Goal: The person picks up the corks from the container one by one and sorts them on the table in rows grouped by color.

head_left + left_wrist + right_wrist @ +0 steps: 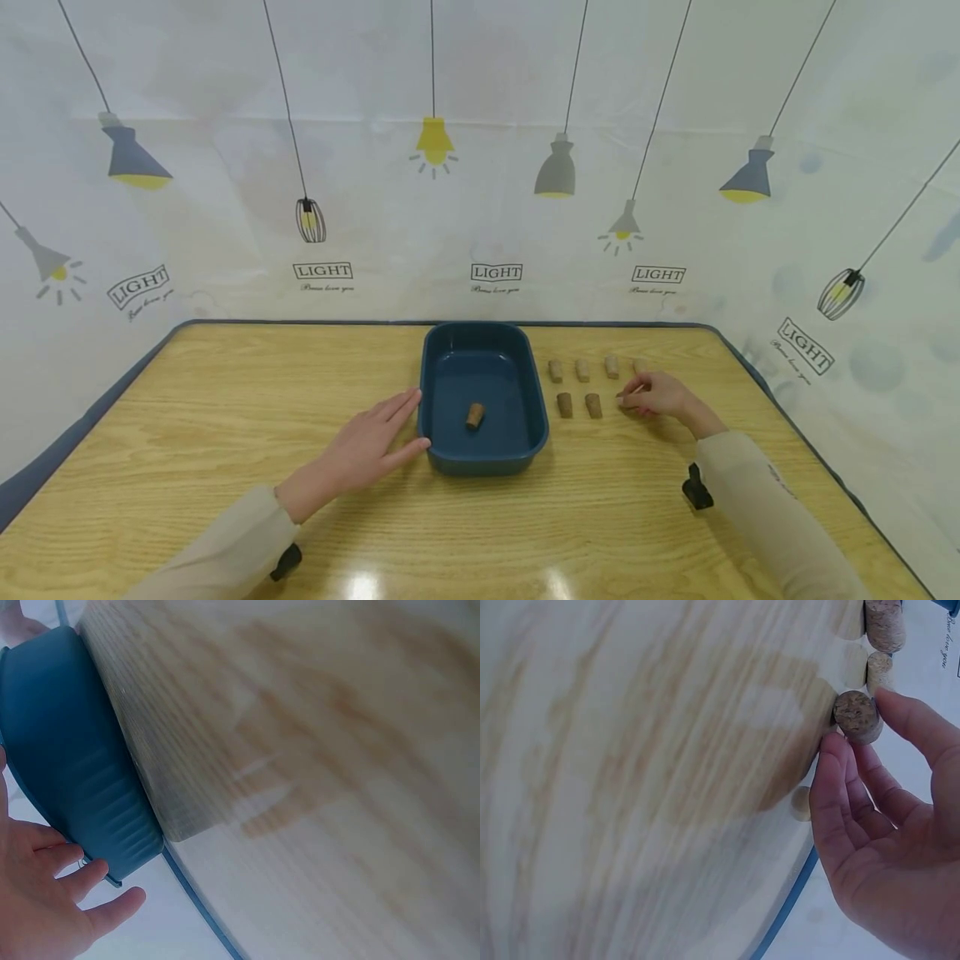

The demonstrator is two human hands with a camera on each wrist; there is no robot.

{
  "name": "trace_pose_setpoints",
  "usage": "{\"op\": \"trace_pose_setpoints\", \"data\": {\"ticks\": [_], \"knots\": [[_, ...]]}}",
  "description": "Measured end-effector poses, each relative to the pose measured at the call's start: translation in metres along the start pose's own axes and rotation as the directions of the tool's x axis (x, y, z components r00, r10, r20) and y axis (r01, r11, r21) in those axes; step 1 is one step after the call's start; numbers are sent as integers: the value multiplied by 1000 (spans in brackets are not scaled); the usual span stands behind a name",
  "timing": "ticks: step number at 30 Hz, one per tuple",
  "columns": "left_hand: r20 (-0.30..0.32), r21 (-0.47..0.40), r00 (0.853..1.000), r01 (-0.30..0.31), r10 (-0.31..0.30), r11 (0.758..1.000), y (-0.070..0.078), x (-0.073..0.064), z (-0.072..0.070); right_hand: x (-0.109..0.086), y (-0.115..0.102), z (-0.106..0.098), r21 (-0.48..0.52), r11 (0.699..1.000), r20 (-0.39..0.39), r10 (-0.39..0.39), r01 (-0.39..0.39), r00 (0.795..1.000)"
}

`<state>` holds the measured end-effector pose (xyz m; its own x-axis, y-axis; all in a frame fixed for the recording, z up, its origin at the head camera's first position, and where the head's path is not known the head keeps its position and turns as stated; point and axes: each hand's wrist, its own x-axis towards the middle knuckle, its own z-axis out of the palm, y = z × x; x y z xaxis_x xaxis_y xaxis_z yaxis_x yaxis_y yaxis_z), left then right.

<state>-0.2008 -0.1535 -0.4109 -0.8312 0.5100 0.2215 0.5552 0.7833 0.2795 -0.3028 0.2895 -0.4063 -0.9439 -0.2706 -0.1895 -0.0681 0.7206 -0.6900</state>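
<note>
A deep blue tray (pixel 483 467) stands at the middle of the table, with one brown cork stopper (pixel 475 416) tipped over inside. My left hand (pixel 363 450), fingers straight, touches the tray's left rim. In the left wrist view those fingers (pixel 84 881) lie against the tray's side (pixel 82 750). Right of the tray, my right hand (pixel 656 395) pinches a cork stopper (pixel 857 716) at the end of the front row; the right wrist view shows it between thumb and fingers. Two darker corks (pixel 565 405) stand beside it, and behind is a row of paler corks (pixel 582 370), one partly hidden by the hand.
The wooden table (pixel 247 392) has a dark blue edge at the back and sides. Behind it hangs a pale backdrop (pixel 375 217) printed with lamps. A black wrist mount (pixel 697 489) sits at the right sleeve.
</note>
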Motion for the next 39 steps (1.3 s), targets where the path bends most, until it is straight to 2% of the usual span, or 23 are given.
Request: {"op": "trace_pose_setpoints", "data": {"ticks": [7, 11, 18, 24, 30, 39], "knots": [[10, 7, 1000, 1, -1, 1000, 0, 0, 0, -1, -2, -1, -35, 999, 0, 12, -12, 1000], [14, 7, 1000, 1, -1, 1000, -1, 0, 1, 0, -7, -8, -64, 998, -17, -16, 14, 1000], [9, 7, 1000, 2, -2, 1000, -2, 0, 1, 5, -35, -18, -109, 993, -41, -59, 54, 997], [5, 6, 1000, 4, -4, 1000, -2, 0, 1, 10, -66, -13, -132, 983, -11, -129, 127, 992], [5, 13, 1000, -2, 2, 1000, -1, 0, 0, 15, -101, -2, -168, 963, 44, -208, 212, 977], [10, 4, 1000, 6, -6, 1000, 0, 1, -1, 22, -146, 14, -242, 896, 134, -350, 373, 927]]}}
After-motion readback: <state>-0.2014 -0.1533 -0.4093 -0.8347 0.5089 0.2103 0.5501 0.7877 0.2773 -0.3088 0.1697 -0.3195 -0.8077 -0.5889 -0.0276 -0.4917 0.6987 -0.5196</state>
